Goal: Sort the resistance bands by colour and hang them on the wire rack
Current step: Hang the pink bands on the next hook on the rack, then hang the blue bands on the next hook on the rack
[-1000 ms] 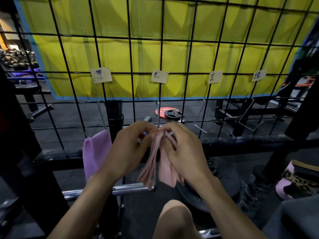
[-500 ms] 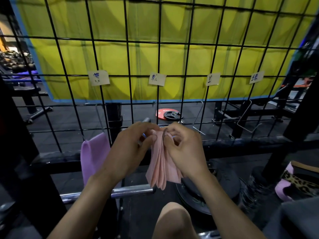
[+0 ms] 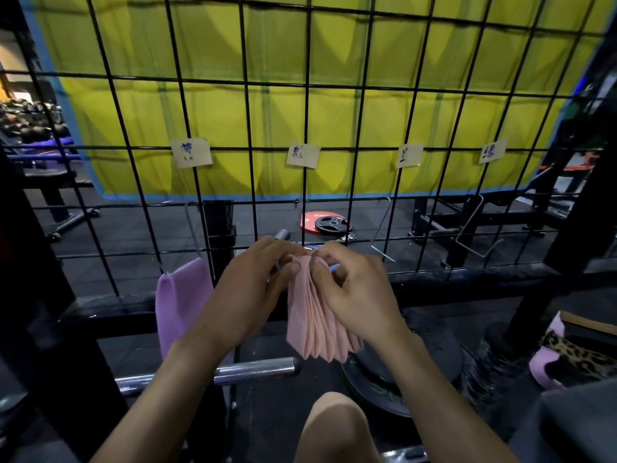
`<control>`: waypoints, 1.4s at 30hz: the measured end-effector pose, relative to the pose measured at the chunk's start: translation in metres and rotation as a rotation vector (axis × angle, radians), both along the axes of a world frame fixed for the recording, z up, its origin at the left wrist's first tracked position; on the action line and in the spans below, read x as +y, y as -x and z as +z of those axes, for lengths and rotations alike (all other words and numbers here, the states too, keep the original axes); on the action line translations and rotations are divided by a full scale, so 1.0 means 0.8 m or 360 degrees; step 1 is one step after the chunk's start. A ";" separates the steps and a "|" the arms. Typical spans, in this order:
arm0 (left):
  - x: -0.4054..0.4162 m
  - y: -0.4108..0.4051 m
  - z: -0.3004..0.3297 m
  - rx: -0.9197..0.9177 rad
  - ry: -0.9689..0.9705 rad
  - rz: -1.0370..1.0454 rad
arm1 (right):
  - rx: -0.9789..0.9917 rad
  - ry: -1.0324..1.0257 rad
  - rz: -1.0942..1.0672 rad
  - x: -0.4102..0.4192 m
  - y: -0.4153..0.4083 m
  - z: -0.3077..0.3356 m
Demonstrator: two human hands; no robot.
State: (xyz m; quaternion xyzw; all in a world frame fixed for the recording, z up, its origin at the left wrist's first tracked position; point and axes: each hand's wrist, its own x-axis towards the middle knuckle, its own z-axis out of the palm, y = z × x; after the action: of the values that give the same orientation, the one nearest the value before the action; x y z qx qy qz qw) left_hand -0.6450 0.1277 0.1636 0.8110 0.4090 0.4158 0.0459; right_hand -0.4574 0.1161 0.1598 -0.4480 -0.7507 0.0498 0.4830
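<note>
Dim foreground, brightly lit yellow curtain (image 3: 334, 95) behind; wide-angle bending at the edges, slightly soft overall.

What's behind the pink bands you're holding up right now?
Behind the pink bands hangs the wire rack; both hands, left hand and right hand, pinch their top. Below them a dark weight plate shows partly. The hook there is covered, so unseen.
</note>
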 end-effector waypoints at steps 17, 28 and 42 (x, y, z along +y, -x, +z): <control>-0.048 -0.027 -0.050 -0.0252 0.0154 0.0034 | 0.0553 0.0467 0.0225 -0.042 -0.013 -0.038; -0.088 -0.184 -0.095 0.0099 0.0094 -0.0505 | 0.0554 0.0474 -0.0254 -0.117 -0.198 -0.081; -0.157 -0.581 -0.176 0.0333 0.0783 -0.1379 | 0.0816 0.1025 -0.1938 -0.359 -0.594 -0.234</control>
State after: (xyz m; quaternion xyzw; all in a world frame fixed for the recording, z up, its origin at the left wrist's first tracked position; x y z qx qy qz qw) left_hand -0.1801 0.0023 0.0231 0.9086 0.1231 0.1665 0.3626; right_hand 0.0182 -0.1713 -0.0277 -0.8796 -0.1804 0.0939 0.4299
